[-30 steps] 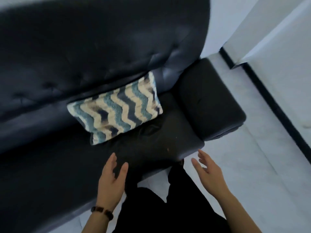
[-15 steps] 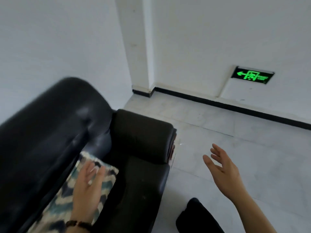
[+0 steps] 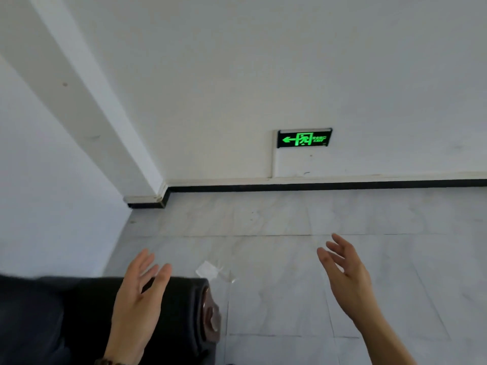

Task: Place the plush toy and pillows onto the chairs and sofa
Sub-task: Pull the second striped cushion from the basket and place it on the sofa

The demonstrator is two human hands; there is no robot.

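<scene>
Only the padded arm of the black leather sofa (image 3: pixel 52 312) shows, at the bottom left. My left hand (image 3: pixel 137 304) hovers over that arm, fingers straight and spread, holding nothing. My right hand (image 3: pixel 347 277) is raised over the floor to the right, fingers relaxed and empty. No pillow or plush toy is in view.
A pale marble tile floor (image 3: pixel 290 299) stretches to a white wall with a black skirting strip (image 3: pixel 316 186). A green exit sign (image 3: pixel 304 138) is mounted low on the wall. A white pillar (image 3: pixel 79 88) stands at the left corner. A small white scrap (image 3: pixel 208 270) lies on the floor.
The view has swung up and right, away from the sofa seat. The zigzag pillow has left the view, and my left hand has lifted off it.
</scene>
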